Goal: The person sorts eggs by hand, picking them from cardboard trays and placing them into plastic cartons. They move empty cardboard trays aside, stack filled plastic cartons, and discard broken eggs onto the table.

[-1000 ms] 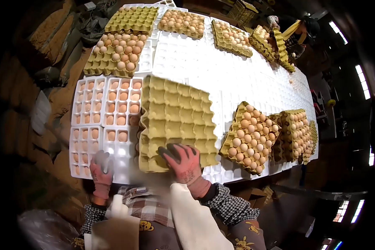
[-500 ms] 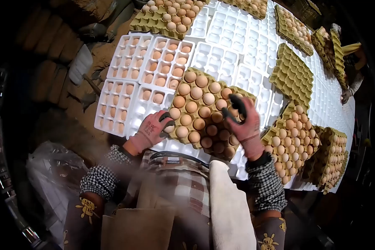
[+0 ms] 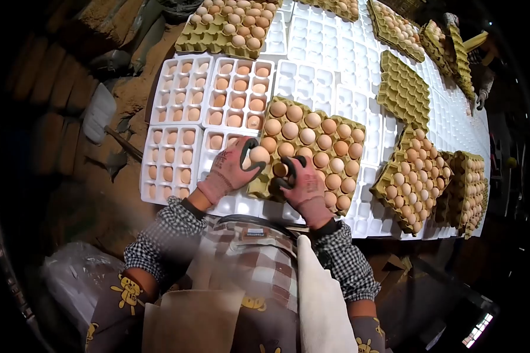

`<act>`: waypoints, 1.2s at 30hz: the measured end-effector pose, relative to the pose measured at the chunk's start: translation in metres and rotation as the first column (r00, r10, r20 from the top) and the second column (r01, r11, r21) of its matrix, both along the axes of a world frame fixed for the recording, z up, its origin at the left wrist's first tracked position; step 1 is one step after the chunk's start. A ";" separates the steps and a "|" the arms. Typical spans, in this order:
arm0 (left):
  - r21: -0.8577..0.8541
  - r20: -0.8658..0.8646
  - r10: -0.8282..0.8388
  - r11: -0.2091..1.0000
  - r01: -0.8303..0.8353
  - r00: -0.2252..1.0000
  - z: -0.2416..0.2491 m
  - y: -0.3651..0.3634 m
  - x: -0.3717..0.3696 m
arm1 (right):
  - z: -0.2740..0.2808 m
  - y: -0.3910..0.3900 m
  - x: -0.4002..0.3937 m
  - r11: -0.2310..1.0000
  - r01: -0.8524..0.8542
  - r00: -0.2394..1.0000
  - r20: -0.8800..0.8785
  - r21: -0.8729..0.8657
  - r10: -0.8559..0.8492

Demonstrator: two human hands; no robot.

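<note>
My left hand [image 3: 232, 167], in a pink glove with dark fingertips, grips a light egg [image 3: 259, 155] between thumb and fingers at the left edge of the yellowish egg tray [image 3: 258, 188]. My right hand [image 3: 303, 185], gloved alike, has its fingers curled around a brown egg [image 3: 281, 170] in the lower left part of that tray. Brown and cream eggs sit in much of the tray; some cups at its lower left hold none. Just left of it, partly behind my left hand, lies a white plastic tray [image 3: 202, 154] with a few eggs in its upper cups.
Three egg-filled white trays [image 3: 204, 91] stand at the left. More yellowish trays with eggs [image 3: 412, 179] lie right and at the back, besides an eggless one [image 3: 403, 88]. White trays [image 3: 321, 41] cover the table's middle. A co-worker's hand [image 3: 482, 100] shows far right.
My left hand has moved up and now holds an egg. My right hand has moved left and down, closing on another egg. The lower left of the tray holds fewer eggs.
</note>
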State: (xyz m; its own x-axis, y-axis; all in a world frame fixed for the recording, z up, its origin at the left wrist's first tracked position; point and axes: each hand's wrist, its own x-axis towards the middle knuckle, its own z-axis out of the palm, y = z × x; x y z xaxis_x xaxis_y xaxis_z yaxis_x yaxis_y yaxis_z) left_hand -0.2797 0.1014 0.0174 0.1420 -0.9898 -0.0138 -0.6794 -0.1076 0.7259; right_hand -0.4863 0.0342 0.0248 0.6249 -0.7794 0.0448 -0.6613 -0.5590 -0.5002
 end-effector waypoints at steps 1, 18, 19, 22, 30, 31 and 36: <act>-0.058 0.107 0.033 0.998 -0.027 0.994 0.003 -0.004 0.002 | -0.002 0.002 0.009 0.970 -0.107 0.969 -0.243 -0.219 0.052; 0.394 0.455 -0.084 0.912 -0.116 0.887 0.007 0.054 0.051 | 0.017 -0.039 0.046 0.988 -0.096 0.808 -0.589 -0.122 0.006; 0.343 0.405 -0.042 0.933 -0.109 0.913 -0.008 0.059 0.056 | 0.022 -0.044 0.045 0.995 -0.042 0.838 -0.545 -0.091 -0.014; 0.271 0.339 0.030 0.954 -0.128 0.940 -0.032 0.079 0.063 | 0.033 -0.042 0.031 0.981 0.185 0.978 -0.112 0.055 -0.178; 0.087 0.436 -0.023 0.996 -0.017 0.900 -0.037 0.128 0.069 | 0.007 0.071 0.113 0.921 -0.350 0.831 -0.397 0.171 0.389; 0.093 0.435 -0.024 0.995 -0.019 0.900 -0.039 0.130 0.070 | -0.005 0.076 0.113 0.916 -0.334 0.826 -0.400 0.222 0.398; 0.082 0.346 0.006 0.996 -0.037 0.938 -0.047 0.129 0.074 | -0.005 0.088 0.090 0.853 -0.472 0.814 -0.262 0.221 0.518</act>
